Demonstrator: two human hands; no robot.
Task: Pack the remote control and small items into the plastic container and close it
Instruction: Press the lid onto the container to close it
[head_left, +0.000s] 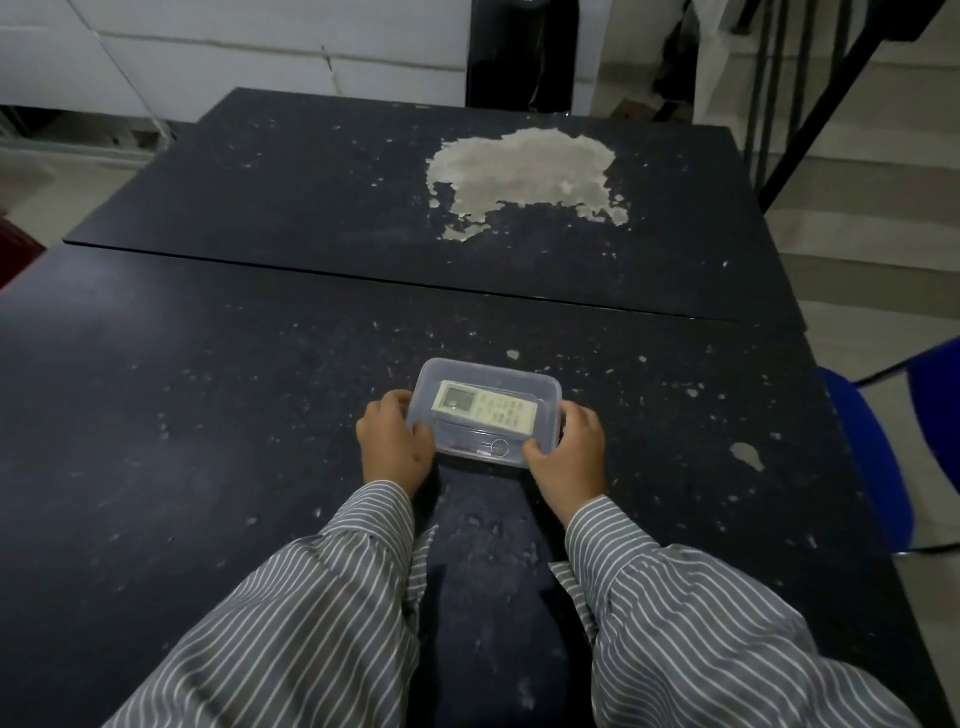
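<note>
A clear plastic container sits on the dark table right in front of me, with its clear lid on top. Inside lies a white remote control, seen through the lid. Small items show faintly near the container's front edge; I cannot tell what they are. My left hand grips the container's left end, thumb on the lid. My right hand grips the right end, thumb on the lid's front corner.
The table top is worn, with a large pale patch of peeled surface on the far section. A blue chair stands at the right edge. A dark post and a metal stair rail rise behind the table.
</note>
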